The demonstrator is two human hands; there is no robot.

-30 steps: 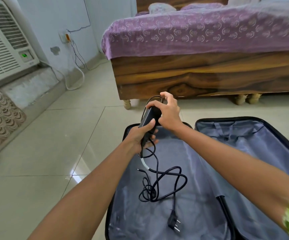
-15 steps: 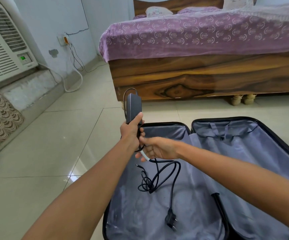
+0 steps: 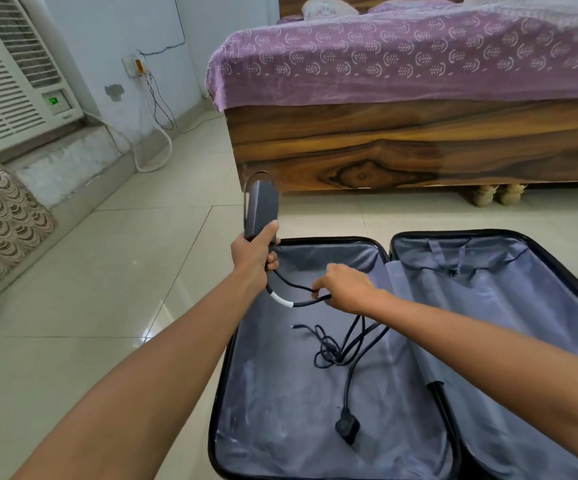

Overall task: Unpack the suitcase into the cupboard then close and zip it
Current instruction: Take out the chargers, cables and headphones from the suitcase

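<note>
Head view, looking down at the floor beside a bed. I am gripping a black power adapter [image 3: 261,211] in my left hand [image 3: 251,258], fingers wrapped round its lower end and thumb lying up along its face, so that the adapter is standing nearly upright above the floor tiles, just beyond the suitcase's near-left corner. A thin loop of cord is arching over the adapter's top. From below my left hand the cable [image 3: 343,344] is running rightward, passing a short white band [image 3: 281,301], to my right hand [image 3: 348,289], whose fingers are curled and pinching the cable. Below the right hand the cable is hanging in a loose tangle over the left half of the suitcase [image 3: 401,455], and its plug [image 3: 347,427] is lying on or just above the grey lining; I cannot tell which. A thinner lead with a small tip is sticking out leftward from the tangle.

The suitcase is lying open flat on the floor, both halves lined in grey fabric, with straps showing in the right half. Behind it a wooden bed [image 3: 401,147] is carrying a purple patterned cover [image 3: 401,64]. At left, an air conditioner [image 3: 10,84] is sitting in the wall showing a green display, a wall socket [image 3: 134,65] is trailing wires and a white hose, and a patterned cloth [image 3: 0,230] is filling the left edge.
</note>
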